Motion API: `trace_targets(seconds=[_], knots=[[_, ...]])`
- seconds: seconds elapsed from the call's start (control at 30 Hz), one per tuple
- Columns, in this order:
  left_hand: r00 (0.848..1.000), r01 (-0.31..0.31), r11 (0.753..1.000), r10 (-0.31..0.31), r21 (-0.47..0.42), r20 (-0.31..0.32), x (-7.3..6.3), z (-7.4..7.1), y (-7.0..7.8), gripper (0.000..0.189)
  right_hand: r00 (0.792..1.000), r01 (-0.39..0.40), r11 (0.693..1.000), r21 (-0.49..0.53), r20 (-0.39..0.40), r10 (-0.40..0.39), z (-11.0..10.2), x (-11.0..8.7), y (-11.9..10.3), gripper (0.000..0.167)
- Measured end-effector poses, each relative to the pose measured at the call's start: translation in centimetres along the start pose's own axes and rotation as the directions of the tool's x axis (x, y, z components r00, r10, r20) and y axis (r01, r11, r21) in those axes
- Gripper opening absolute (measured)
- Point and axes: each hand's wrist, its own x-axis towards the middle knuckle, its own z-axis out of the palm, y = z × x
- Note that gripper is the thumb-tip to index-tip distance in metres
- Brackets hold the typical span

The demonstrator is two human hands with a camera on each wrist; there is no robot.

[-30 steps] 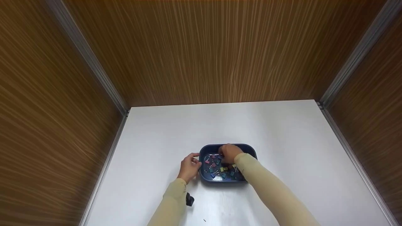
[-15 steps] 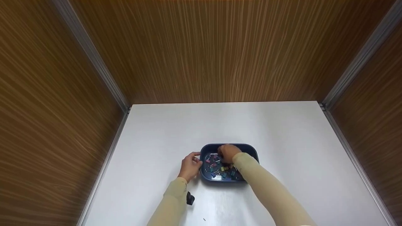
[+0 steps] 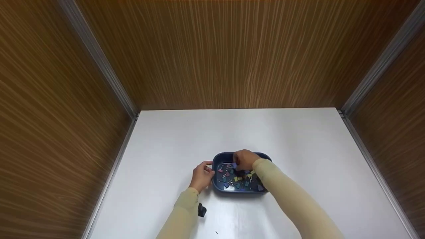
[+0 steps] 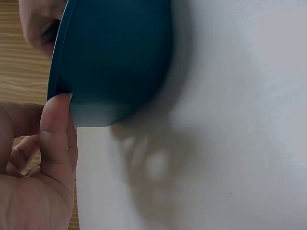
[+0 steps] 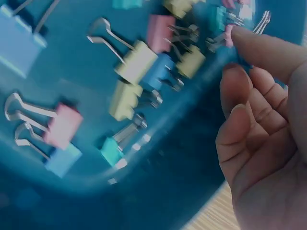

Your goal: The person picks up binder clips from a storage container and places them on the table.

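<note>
A dark blue tray [image 3: 217, 190] holds many small binder clips in pink, yellow, teal and blue. At its left side my left hand [image 3: 200, 176] grips the rim, its thumb [image 4: 56, 115] against the outer wall in the left wrist view. My right hand [image 3: 245, 160] is inside the tray, bent down over the clips. At its fingertips in the head view is a blue binder clip [image 3: 234, 165], pinched by the fingers. Yellow clips [image 5: 137, 62] and a pink clip [image 5: 63, 125] lie on the tray floor in the right wrist view. The fingers partly hide the held clip there.
The tray stands on a white tabletop [image 3: 172, 139]. Brown wood-grain panels [image 3: 212, 59] enclose it at the back and both sides, with grey metal rails in the corners. A black device [image 3: 202, 210] sits at the left wrist.
My right hand has shifted slightly right and up inside the tray, and a blue binder clip now shows at its fingertips. My left hand stays at the tray's left side.
</note>
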Motion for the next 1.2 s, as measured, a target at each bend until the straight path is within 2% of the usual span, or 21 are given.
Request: trace_targets(seconds=[0.13, 0.27, 0.4, 0.57, 0.67, 0.8, 0.9, 0.97, 1.1, 1.2], knots=[[1.000, -0.006, 1.000, 0.006, 0.012, 0.001, 0.2, 0.1, 0.0, 0.039, 0.999, 0.033, 0.997, 0.076, -0.033, -0.031, -2.1, -0.7, 0.8, 0.023], [1.000, -0.011, 1.000, 0.011, 0.021, 0.001, 0.4, 0.2, 0.0, 0.038, 0.991, 0.060, 0.990, 0.130, -0.127, -0.043, -4.5, -1.6, 2.7, 0.024], [1.000, -0.013, 1.000, 0.013, 0.025, 0.001, 0.6, 0.2, -0.1, 0.038, 0.974, 0.075, 0.974, 0.214, -0.226, -0.025, -6.4, -2.6, 5.3, 0.026], [1.000, -0.015, 0.999, 0.015, 0.037, 0.005, 0.7, 0.1, 0.0, 0.038, 0.953, 0.015, 0.953, 0.302, -0.293, 0.077, -7.9, -3.8, 9.0, 0.028], [1.000, -0.016, 0.999, 0.016, 0.048, 0.003, 0.9, 0.0, 0.1, 0.038, 0.931, -0.074, 0.937, 0.342, -0.313, 0.188, -8.4, -4.7, 11.2, 0.030], [1.000, -0.018, 0.998, 0.018, 0.056, 0.000, 0.9, -0.1, 0.1, 0.038, 0.880, -0.192, 0.898, 0.396, -0.335, 0.336, -8.7, -6.4, 14.2, 0.035], [1.000, -0.021, 0.999, 0.021, 0.050, 0.003, 0.8, -0.1, 0.1, 0.039, 0.828, -0.255, 0.862, 0.438, -0.361, 0.429, -8.3, -8.1, 16.8, 0.040], [1.000, -0.017, 0.999, 0.016, 0.042, 0.006, 0.7, -0.1, 0.1, 0.039, 0.787, -0.297, 0.834, 0.466, -0.375, 0.490, -7.7, -9.4, 18.6, 0.043], [1.000, -0.009, 1.000, 0.009, 0.029, 0.010, 0.6, -0.1, 0.0, 0.039, 0.698, -0.394, 0.763, 0.513, -0.373, 0.611, -6.4, -12.2, 21.3, 0.048], [1.000, -0.008, 1.000, 0.008, 0.028, 0.013, 0.6, -0.1, 0.0, 0.039, 0.647, -0.452, 0.692, 0.563, -0.327, 0.689, -5.5, -14.3, 22.3, 0.052]])
